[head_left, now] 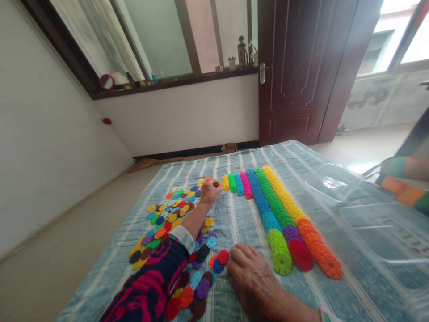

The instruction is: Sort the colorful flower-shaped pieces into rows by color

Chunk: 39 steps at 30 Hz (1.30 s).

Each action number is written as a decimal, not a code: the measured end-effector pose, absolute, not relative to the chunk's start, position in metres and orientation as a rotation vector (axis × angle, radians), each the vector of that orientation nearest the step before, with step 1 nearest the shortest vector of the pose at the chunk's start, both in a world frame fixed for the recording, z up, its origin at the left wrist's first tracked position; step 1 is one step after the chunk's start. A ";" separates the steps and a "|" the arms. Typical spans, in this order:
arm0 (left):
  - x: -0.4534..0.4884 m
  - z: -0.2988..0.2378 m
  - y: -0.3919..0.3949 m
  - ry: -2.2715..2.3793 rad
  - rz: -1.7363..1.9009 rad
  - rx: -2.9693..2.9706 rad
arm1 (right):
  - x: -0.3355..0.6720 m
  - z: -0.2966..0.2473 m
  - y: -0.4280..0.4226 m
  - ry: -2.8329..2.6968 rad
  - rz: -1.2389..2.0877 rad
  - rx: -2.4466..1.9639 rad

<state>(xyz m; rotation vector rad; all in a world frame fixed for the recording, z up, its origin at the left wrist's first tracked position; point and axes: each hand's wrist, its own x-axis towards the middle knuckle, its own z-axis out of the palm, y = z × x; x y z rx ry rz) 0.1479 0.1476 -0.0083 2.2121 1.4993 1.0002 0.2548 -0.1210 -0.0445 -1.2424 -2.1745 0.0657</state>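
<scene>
- Left hand (210, 192) is stretched out to the far end of the striped cloth (234, 223), fingers bunched together, tips right at the short yellow row (225, 182) of plastic discs.
- Whether a disc is pinched between those fingertips, I cannot tell. The knuckles hide it.
- Right hand (253, 275) lies close in, palm down, fingers loosely spread on the cloth, holding nothing. A red disc (223, 256) sits just beside its fingertips.
- The loose discs (167, 219) lie scattered under and to the left of the patterned sleeve (157, 277), mixed colours, flat on the cloth.
- Next to the yellow row come short green (232, 183), blue (238, 184) and pink (247, 185) rows, discs on edge and packed tight.
- Three long rows (278, 210) run toward the camera, ending in lime, red and orange.
- Risk one, as I judge it: discs on edge over soft cloth. A push from the left fingertips could tip the yellow row into its green neighbour.
- Risk two: the forearm hangs low across the loose discs. A dragging sleeve would sweep them about, perhaps off the cloth's left edge.
- Risk three: the right hand rests near the lime end of the long rows. Leaning weight there could dimple the cloth and let the end discs roll or topple.
- A clear plastic box (368, 214) sits on the right, well apart from both hands.
</scene>
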 end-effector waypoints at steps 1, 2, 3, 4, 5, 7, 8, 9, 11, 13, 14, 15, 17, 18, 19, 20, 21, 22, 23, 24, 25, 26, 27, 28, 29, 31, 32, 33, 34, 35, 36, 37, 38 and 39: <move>0.144 -0.008 0.151 1.509 1.007 2.196 | 0.255 -0.044 -0.121 -2.177 0.064 -1.242; 0.140 -0.008 0.153 1.514 1.009 2.186 | 0.255 -0.044 -0.121 -2.177 0.065 -1.242; 0.139 -0.008 0.154 1.514 1.004 2.180 | 0.255 -0.044 -0.121 -2.173 0.064 -1.247; 0.138 -0.009 0.155 1.509 0.995 2.178 | 0.255 -0.044 -0.121 -2.167 0.066 -1.251; 0.139 -0.010 0.155 1.501 0.985 2.182 | 0.255 -0.045 -0.121 -2.164 0.070 -1.254; 0.144 -0.012 0.154 1.480 0.959 2.197 | 0.255 -0.045 -0.122 -2.164 0.078 -1.256; 0.147 -0.012 0.154 1.470 0.948 2.208 | 0.255 -0.045 -0.122 -2.166 0.083 -1.258; 0.150 -0.013 0.154 1.464 0.940 2.221 | 0.254 -0.046 -0.122 -2.170 0.086 -1.259; 0.156 -0.013 0.153 1.463 0.929 2.250 | 0.254 -0.046 -0.121 -2.170 0.075 -1.266; 0.160 -0.012 0.152 1.482 0.924 2.279 | 0.254 -0.047 -0.121 -2.171 0.060 -1.265; 0.161 -0.012 0.152 1.498 0.921 2.293 | 0.254 -0.048 -0.121 -2.174 0.055 -1.260; 0.162 -0.012 0.151 1.516 0.918 2.306 | 0.254 -0.048 -0.120 -2.176 0.056 -1.255; 0.161 -0.011 0.149 1.553 0.907 2.328 | 0.253 -0.048 -0.120 -2.176 0.066 -1.252; 0.160 -0.011 0.148 1.571 0.897 2.336 | 0.253 -0.048 -0.120 -2.173 0.071 -1.254; 0.160 -0.012 0.147 1.589 0.884 2.342 | 0.253 -0.048 -0.120 -2.172 0.074 -1.257; 0.159 -0.012 0.146 1.607 0.868 2.345 | 0.253 -0.048 -0.120 -2.171 0.075 -1.261; 0.159 -0.012 0.145 1.625 0.850 2.347 | 0.253 -0.048 -0.120 -2.170 0.072 -1.265; 0.159 -0.013 0.145 1.642 0.832 2.348 | 0.253 -0.048 -0.120 -2.169 0.071 -1.267; 0.159 -0.013 0.145 1.657 0.816 2.350 | 0.253 -0.047 -0.120 -2.168 0.070 -1.265; 0.160 -0.013 0.145 1.672 0.803 2.352 | 0.253 -0.046 -0.120 -2.167 0.069 -1.262; 0.161 -0.014 0.145 1.685 0.794 2.356 | 0.254 -0.046 -0.121 -2.166 0.069 -1.256; 0.162 -0.014 0.145 1.694 0.788 2.362 | 0.254 -0.045 -0.121 -2.168 0.066 -1.248; 0.163 -0.014 0.145 1.699 0.782 2.368 | 0.254 -0.044 -0.121 -2.170 0.063 -1.244; 0.163 -0.014 0.145 1.702 0.776 2.375 | 0.255 -0.043 -0.121 -2.170 0.060 -1.243; 0.164 -0.013 0.145 1.704 0.771 2.382 | 0.255 -0.042 -0.121 -2.170 0.059 -1.244; 0.165 -0.013 0.145 1.708 0.763 2.390 | 0.255 -0.042 -0.121 -2.171 0.068 -1.252; 0.165 -0.014 0.144 1.712 0.761 2.392 | 0.255 -0.043 -0.121 -2.171 0.071 -1.255; 0.165 -0.014 0.144 1.715 0.761 2.392 | 0.255 -0.043 -0.121 -2.172 0.071 -1.256; 0.166 -0.014 0.144 1.716 0.761 2.391 | 0.254 -0.044 -0.121 -2.171 0.067 -1.256; 0.165 -0.014 0.144 1.715 0.763 2.390 | 0.254 -0.045 -0.120 -2.168 0.060 -1.257; 0.165 -0.014 0.143 1.713 0.765 2.389 | 0.254 -0.045 -0.120 -2.164 0.055 -1.257; 0.165 -0.014 0.143 1.708 0.768 2.389 | 0.254 -0.045 -0.121 -2.159 0.052 -1.258; 0.164 -0.014 0.143 1.700 0.770 2.389 | 0.254 -0.045 -0.121 -2.155 0.054 -1.259; 0.162 -0.013 0.142 1.690 0.771 2.390 | 0.254 -0.044 -0.121 -2.153 0.060 -1.261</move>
